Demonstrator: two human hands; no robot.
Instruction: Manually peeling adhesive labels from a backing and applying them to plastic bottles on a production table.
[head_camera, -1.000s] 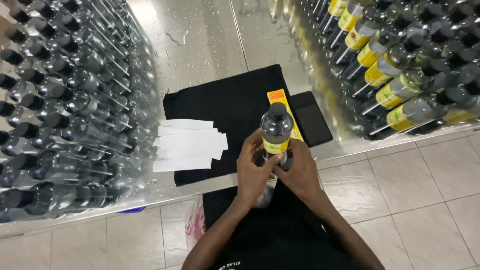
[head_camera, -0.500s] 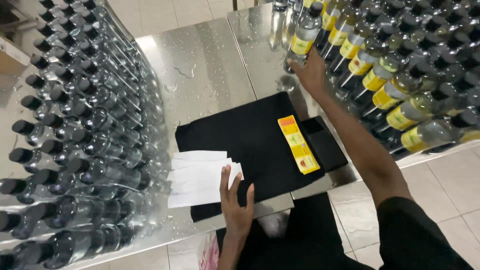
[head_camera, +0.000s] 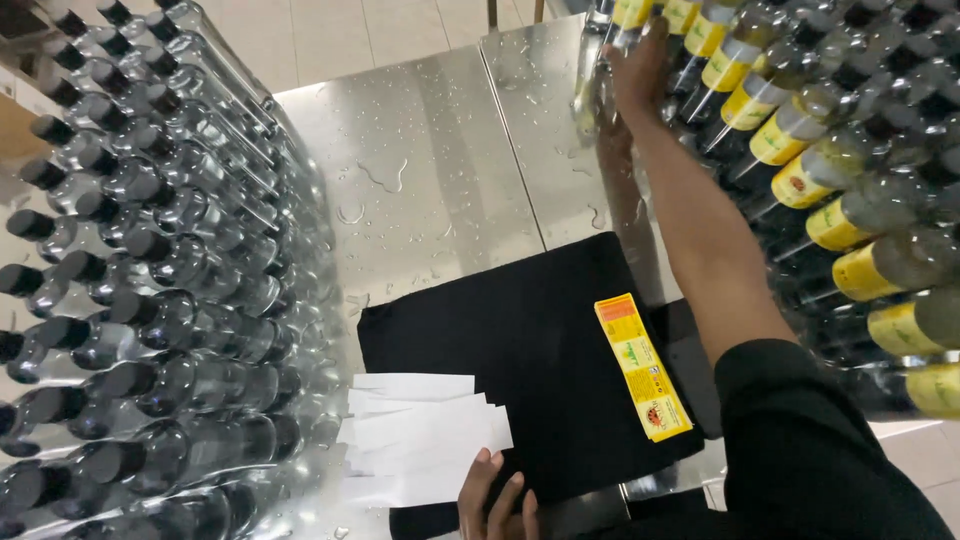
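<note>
Right hand at labelled bottle, far edge of steel table.
Fingers wrapped round the bottle, beside the stacked labelled bottles. Left hand fingers slightly spread, tips touching white paper strips on black cloth.

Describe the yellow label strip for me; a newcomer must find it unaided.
On the wet steel table, between two banks of bottles, lies a black cloth. The yellow label strip rests on its right edge, long and narrow, unlike the white paper slips at its left.
</note>
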